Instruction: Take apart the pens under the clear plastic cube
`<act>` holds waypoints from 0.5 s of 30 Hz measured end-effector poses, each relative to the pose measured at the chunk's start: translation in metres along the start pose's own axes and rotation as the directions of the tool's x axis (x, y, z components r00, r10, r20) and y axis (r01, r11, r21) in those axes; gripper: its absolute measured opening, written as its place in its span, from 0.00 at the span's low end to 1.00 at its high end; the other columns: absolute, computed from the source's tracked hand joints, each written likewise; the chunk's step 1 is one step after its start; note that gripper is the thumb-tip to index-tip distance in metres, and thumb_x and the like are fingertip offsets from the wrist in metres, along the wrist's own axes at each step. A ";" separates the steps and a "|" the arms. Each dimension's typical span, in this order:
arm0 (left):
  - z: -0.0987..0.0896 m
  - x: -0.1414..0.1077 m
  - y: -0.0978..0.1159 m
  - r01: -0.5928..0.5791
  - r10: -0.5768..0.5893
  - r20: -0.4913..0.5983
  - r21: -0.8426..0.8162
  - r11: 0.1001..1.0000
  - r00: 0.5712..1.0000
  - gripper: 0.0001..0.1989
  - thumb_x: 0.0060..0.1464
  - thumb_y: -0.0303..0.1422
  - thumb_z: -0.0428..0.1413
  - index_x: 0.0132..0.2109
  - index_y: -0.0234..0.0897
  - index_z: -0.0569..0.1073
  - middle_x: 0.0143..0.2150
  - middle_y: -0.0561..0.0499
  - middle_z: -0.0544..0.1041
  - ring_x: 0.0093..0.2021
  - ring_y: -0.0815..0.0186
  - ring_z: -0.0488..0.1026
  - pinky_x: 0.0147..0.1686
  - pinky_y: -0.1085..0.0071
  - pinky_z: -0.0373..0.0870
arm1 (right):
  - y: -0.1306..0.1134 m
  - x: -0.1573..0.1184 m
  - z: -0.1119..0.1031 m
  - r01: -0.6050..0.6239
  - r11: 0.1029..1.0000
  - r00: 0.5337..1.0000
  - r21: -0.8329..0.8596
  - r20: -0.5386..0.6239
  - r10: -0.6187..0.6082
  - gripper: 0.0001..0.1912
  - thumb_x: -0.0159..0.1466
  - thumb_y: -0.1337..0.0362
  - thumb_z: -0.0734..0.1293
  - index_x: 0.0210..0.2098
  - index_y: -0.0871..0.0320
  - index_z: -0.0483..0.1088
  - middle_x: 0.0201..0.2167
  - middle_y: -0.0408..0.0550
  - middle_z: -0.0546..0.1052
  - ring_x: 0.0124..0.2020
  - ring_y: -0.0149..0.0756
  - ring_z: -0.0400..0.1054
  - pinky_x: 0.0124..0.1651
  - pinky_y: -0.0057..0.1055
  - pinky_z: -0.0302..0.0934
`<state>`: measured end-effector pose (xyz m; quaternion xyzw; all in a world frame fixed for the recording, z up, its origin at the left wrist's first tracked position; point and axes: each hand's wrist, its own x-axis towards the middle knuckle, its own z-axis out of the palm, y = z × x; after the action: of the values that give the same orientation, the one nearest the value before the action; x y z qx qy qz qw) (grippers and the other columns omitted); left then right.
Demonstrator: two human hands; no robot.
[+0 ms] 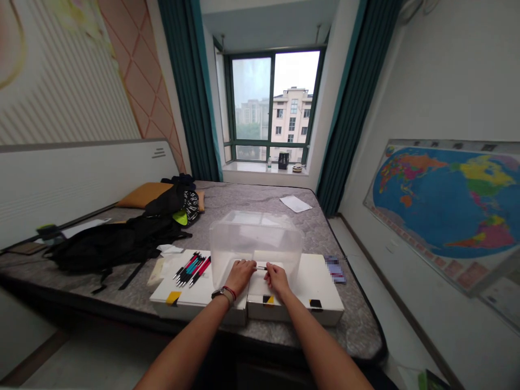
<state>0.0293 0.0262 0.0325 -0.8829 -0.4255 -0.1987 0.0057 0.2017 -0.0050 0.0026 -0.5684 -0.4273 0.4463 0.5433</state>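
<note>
In the head view, my left hand and my right hand meet in front of a clear plastic box. A thin dark pen spans the gap between them, with the fingers of each hand closed on one end. The plastic box stands on two white boxes set side by side. Several pens in red, teal and black lie in a group on the left white box, to the left of the plastic box.
A black backpack lies on the mattress at left, beside an orange cushion. A white paper is farther back. A blurred blue item lies right of the white boxes.
</note>
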 end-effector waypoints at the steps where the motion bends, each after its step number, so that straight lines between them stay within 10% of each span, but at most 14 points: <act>1: 0.001 -0.001 0.000 0.039 -0.040 -0.039 -0.010 0.999 0.998 0.10 0.64 0.34 0.46 0.47 0.40 0.69 0.40 0.48 0.75 0.44 0.62 0.68 0.46 0.64 0.59 | -0.001 0.000 0.000 -0.011 1.000 1.000 0.019 -0.004 0.011 0.28 0.57 0.38 0.60 0.20 0.59 0.64 0.13 0.44 0.70 0.11 0.26 0.57 0.15 0.23 0.49; 6: 0.001 -0.010 0.000 0.221 -0.228 -0.242 -0.055 0.974 0.943 0.15 0.65 0.35 0.42 0.49 0.41 0.71 0.48 0.45 0.71 0.50 0.60 0.66 0.48 0.63 0.60 | -0.004 -0.004 0.003 -0.004 1.000 1.000 -0.027 -0.025 0.003 0.26 0.59 0.41 0.59 0.21 0.59 0.64 0.14 0.43 0.70 0.11 0.26 0.57 0.15 0.22 0.50; 15: 0.013 -0.015 -0.004 0.174 -0.199 -0.167 -0.151 0.973 0.966 0.15 0.65 0.37 0.41 0.51 0.41 0.68 0.40 0.48 0.73 0.40 0.63 0.70 0.41 0.69 0.64 | 0.001 -0.002 0.003 0.014 0.991 0.999 -0.132 -0.033 -0.018 0.21 0.61 0.49 0.59 0.22 0.59 0.64 0.15 0.42 0.70 0.12 0.26 0.57 0.16 0.22 0.51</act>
<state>0.0228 0.0201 0.0143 -0.8155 -0.4900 -0.3061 -0.0343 0.1981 -0.0063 0.0014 -0.6072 -0.4513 0.4029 0.5152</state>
